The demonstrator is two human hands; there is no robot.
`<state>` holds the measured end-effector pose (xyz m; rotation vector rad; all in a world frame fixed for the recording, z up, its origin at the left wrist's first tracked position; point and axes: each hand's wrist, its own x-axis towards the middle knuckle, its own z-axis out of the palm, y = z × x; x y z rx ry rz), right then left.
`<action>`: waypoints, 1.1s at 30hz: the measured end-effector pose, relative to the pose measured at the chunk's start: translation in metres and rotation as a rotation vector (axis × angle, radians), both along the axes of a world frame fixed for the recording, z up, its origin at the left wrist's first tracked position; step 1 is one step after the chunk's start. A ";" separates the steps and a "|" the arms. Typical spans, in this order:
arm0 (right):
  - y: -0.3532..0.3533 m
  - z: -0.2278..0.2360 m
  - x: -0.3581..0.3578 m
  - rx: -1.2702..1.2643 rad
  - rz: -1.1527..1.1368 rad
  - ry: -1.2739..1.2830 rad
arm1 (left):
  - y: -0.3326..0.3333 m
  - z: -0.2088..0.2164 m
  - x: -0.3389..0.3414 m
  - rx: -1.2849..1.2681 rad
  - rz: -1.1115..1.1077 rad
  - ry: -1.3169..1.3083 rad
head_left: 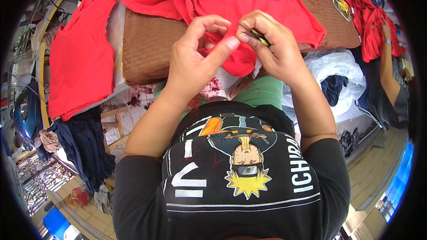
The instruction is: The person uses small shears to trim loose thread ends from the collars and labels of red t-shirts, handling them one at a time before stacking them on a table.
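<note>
A red garment (249, 0) lies over a brown woven-patterned cushion, its lower edge gathered between my hands. My left hand (192, 55) pinches a fold of that red cloth between thumb and fingers. Close beside it, my right hand (279, 46) is closed around small thread snips (261, 38), dark with yellow-green parts. The snips' tips lie against the cloth near my left fingertips, and my fingers hide much of the tool. A bunched end of the garment hangs down just below both hands.
Another red garment (84, 53) lies flat at left, above dark blue cloth (82, 142). The brown cushion (147, 49) spans the far side. A white plastic bag (329, 69) with dark cloth stands at right. Another person's arm (388, 58) touches red cloth (369, 26) at far right.
</note>
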<state>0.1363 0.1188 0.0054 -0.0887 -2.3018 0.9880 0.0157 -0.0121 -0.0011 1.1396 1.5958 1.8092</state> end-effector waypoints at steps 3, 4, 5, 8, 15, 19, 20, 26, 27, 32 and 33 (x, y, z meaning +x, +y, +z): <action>-0.001 0.001 0.000 0.050 -0.049 -0.035 | -0.006 0.004 -0.007 -0.087 0.055 0.490; -0.003 0.002 0.000 0.083 -0.056 -0.051 | -0.002 -0.001 -0.013 -0.063 0.084 0.596; -0.005 0.004 0.000 0.115 -0.063 -0.067 | -0.001 -0.004 -0.015 -0.038 0.114 0.703; -0.008 0.006 0.002 0.136 -0.083 -0.116 | -0.002 0.008 -0.014 -0.121 0.196 1.037; -0.003 0.019 0.008 0.063 -0.168 -0.112 | -0.006 0.007 -0.016 -0.313 0.095 0.392; 0.000 0.021 0.014 0.037 -0.131 -0.182 | -0.008 0.015 -0.014 -0.400 0.020 0.005; 0.000 0.020 0.014 0.057 -0.134 -0.179 | -0.008 0.015 -0.014 -0.370 0.004 -0.053; -0.004 0.020 0.014 0.109 -0.142 -0.228 | -0.009 0.016 -0.015 -0.343 -0.019 -0.059; -0.004 0.020 0.014 0.119 -0.140 -0.221 | -0.009 0.016 -0.015 -0.333 -0.023 -0.076; -0.004 0.021 0.013 0.179 -0.115 -0.198 | -0.012 0.017 -0.015 -0.372 -0.057 -0.044; -0.004 0.021 0.012 0.192 -0.110 -0.197 | -0.011 0.016 -0.015 -0.355 -0.046 -0.039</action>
